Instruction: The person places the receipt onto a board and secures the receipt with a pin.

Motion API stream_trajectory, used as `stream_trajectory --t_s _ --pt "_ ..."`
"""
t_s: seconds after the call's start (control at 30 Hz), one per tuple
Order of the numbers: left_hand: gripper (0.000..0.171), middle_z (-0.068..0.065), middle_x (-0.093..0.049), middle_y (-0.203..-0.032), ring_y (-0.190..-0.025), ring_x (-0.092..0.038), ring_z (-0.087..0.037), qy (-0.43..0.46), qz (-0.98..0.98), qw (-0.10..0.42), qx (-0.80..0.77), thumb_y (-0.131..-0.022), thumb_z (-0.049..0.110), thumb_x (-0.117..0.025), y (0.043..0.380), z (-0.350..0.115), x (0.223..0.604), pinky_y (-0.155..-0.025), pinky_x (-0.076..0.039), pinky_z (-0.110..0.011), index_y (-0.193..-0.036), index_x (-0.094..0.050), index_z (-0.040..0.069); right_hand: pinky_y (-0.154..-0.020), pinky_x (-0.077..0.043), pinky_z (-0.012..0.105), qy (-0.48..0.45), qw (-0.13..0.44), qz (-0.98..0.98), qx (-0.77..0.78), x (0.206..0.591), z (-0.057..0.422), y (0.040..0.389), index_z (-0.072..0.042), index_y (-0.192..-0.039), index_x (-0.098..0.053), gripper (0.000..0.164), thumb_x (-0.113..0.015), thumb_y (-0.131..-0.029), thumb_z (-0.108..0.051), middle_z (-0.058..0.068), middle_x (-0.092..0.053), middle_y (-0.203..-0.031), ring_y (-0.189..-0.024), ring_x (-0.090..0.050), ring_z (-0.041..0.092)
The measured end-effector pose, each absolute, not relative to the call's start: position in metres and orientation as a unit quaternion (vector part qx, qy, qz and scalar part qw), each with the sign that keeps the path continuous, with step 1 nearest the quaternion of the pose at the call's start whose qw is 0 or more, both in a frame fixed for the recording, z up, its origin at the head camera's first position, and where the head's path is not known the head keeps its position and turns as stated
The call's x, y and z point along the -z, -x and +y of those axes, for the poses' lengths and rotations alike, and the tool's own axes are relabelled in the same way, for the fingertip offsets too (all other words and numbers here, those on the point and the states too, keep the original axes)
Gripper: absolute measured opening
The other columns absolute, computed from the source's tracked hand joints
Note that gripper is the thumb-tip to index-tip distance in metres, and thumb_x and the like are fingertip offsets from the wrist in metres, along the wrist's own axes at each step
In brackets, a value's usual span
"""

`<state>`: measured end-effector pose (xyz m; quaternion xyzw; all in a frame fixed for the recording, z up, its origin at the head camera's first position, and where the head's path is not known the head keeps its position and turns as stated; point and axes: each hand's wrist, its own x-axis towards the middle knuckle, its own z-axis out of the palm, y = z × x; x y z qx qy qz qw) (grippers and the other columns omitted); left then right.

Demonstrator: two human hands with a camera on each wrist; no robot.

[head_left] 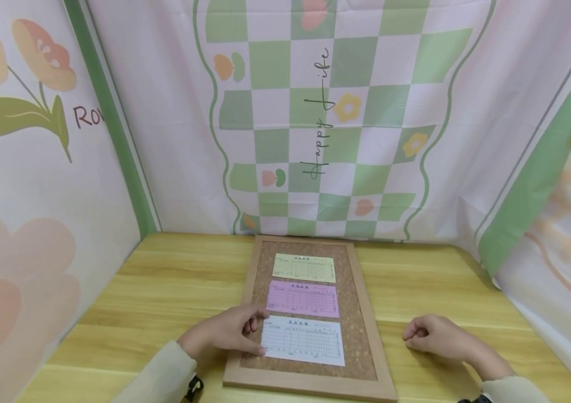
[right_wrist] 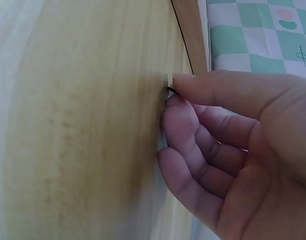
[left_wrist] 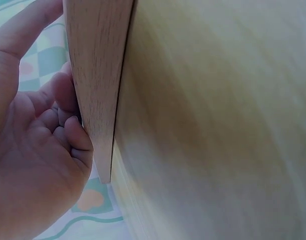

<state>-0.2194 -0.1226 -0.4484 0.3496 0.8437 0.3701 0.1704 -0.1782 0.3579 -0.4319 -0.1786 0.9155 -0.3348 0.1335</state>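
A white printed slip (head_left: 305, 340) lies on the lower part of a wood-framed cork board (head_left: 361, 347). My left hand (head_left: 222, 331) reaches over the board's left frame; its thumb and index finger are spread and touch the slip's left edge, while the other fingers are bent. Above the white slip lie a pink slip (head_left: 303, 300) and a yellow slip (head_left: 304, 268). To the right of the board, my right hand (head_left: 441, 337) is low over the table. Between its thumb and index finger it pinches a small dark thing (right_wrist: 172, 90), mostly hidden by the fingertips.
The board lies flat on a wooden table (head_left: 174, 280), its far end close to a hanging checked cloth (head_left: 310, 140). Printed cloth (head_left: 38, 235) also hangs at the left and right sides. The board's raised wooden frame (left_wrist: 100, 75) runs beside my left hand.
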Motion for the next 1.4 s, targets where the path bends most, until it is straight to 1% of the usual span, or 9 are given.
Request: stream_trajectory --t_s 0.13,0.37,0.47,0.7,0.87,1.2,1.4 --pt "0.068 0.001 -0.053 -0.089 -0.077 -0.045 -0.005 -0.350 0.844 0.169 -0.370 -0.082 0.031 -0.085 0.220 -0.123 0.449 -0.068 -0.043 -0.022 -0.134 -0.053 0.000 -0.062 -0.045 0.024 0.169 0.134 0.917 0.335 0.430 0.357 0.178 -0.003 -0.094 -0.068 0.008 -0.069 -0.091 -0.010 0.002 -0.060 -0.080 -0.070 -0.052 0.006" --pt "0.069 0.001 -0.052 -0.089 -0.077 -0.045 -0.005 -0.348 0.843 0.174 -0.371 -0.083 0.032 -0.084 0.219 -0.124 0.448 -0.068 -0.043 -0.022 -0.135 -0.052 0.001 -0.057 -0.048 0.024 0.157 0.154 0.905 0.364 0.428 0.355 0.177 0.001 -0.094 -0.068 0.007 -0.067 -0.091 -0.006 0.004 -0.060 -0.078 -0.065 -0.055 0.009" --pt "0.069 0.001 -0.052 -0.089 -0.077 -0.045 -0.006 -0.349 0.842 0.173 -0.373 -0.083 0.032 -0.084 0.219 -0.123 0.448 -0.068 -0.043 -0.022 -0.135 -0.052 0.000 -0.057 -0.048 0.024 0.158 0.145 0.910 0.354 0.427 0.353 0.177 -0.001 -0.092 -0.069 0.006 -0.067 -0.091 -0.007 0.004 -0.061 -0.077 -0.065 -0.055 0.009" --pt "0.069 0.001 -0.052 -0.089 -0.076 -0.045 -0.005 -0.348 0.841 0.177 -0.375 -0.083 0.031 -0.084 0.219 -0.123 0.448 -0.068 -0.042 -0.022 -0.136 -0.052 0.000 -0.058 -0.045 0.024 0.180 0.109 0.920 0.330 0.425 0.350 0.178 -0.005 -0.089 -0.068 0.006 -0.066 -0.093 -0.010 -0.002 -0.058 -0.073 -0.064 -0.051 0.005" --pt "0.069 0.001 -0.052 -0.089 -0.077 -0.045 -0.005 -0.348 0.841 0.176 -0.374 -0.083 0.031 -0.084 0.218 -0.123 0.448 -0.068 -0.042 -0.022 -0.136 -0.052 0.000 -0.060 -0.045 0.024 0.203 0.092 0.919 0.326 0.425 0.346 0.179 -0.006 -0.092 -0.068 0.005 -0.066 -0.093 -0.011 -0.004 -0.059 -0.076 -0.067 -0.051 0.003" --pt "0.068 0.000 -0.052 -0.089 -0.077 -0.045 -0.006 -0.346 0.842 0.175 -0.376 -0.083 0.031 -0.084 0.217 -0.123 0.447 -0.068 -0.042 -0.022 -0.135 -0.052 0.001 -0.065 -0.047 0.025 0.181 0.093 0.924 0.324 0.420 0.335 0.184 -0.006 -0.098 -0.072 0.011 -0.067 -0.095 -0.015 -0.002 -0.064 -0.084 -0.074 -0.055 0.004" --pt "0.068 0.000 -0.052 -0.089 -0.077 -0.045 -0.006 -0.344 0.841 0.176 -0.378 -0.083 0.030 -0.084 0.217 -0.123 0.447 -0.068 -0.042 -0.022 -0.135 -0.052 0.000 -0.065 -0.047 0.025 0.193 0.086 0.924 0.319 0.418 0.326 0.187 -0.007 -0.095 -0.073 0.009 -0.068 -0.094 -0.015 -0.004 -0.065 -0.083 -0.074 -0.055 0.005"
